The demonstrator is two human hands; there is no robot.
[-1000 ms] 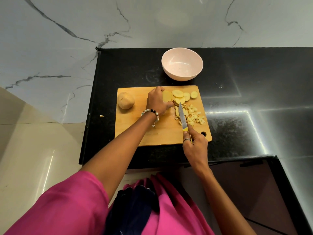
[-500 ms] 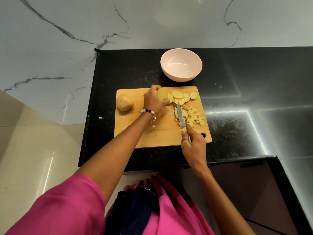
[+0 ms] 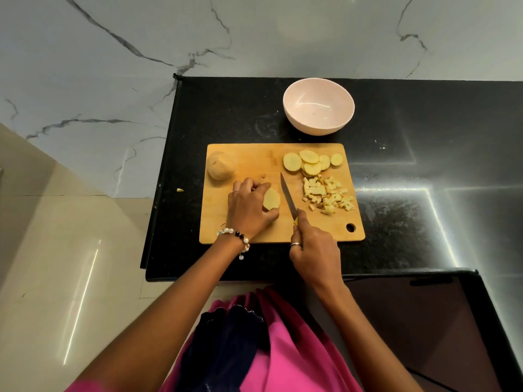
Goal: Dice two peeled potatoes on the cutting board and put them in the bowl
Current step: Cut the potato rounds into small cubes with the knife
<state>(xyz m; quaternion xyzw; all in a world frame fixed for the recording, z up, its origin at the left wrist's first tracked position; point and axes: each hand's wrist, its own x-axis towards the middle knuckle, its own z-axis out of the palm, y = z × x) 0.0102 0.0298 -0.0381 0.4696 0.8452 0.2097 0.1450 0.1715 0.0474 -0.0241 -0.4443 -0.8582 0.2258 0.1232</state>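
Since half a second ago we have carried our left hand (image 3: 250, 212) from the far slices toward the near middle of the cutting board (image 3: 246, 162), bringing a potato slice (image 3: 271, 199) with it, and the knife (image 3: 288, 197) has shifted left to meet it.

Going left to right: a small scrap (image 3: 180, 189) lies on the black table (image 3: 215, 108) off the board's left edge. The whole peeled potato (image 3: 220, 165) sits uncut at the board's far-left corner. Our left grip curls round the slice, fingers and thumb pinching it against the board. Our right hand (image 3: 312, 248) wraps the knife handle, with the blade just beside the slice. Further right, the remaining slices (image 3: 310, 162) overlap at the far edge, the diced pieces (image 3: 328, 198) lie nearer us, and the pink bowl (image 3: 318, 106) stands empty beyond the board.

Our risk is the left fingertips, close to the blade: a thin, wet slice could slip as we cut and draw a finger under the edge. The round potato may roll off the board, and dice near the right edge could scatter.
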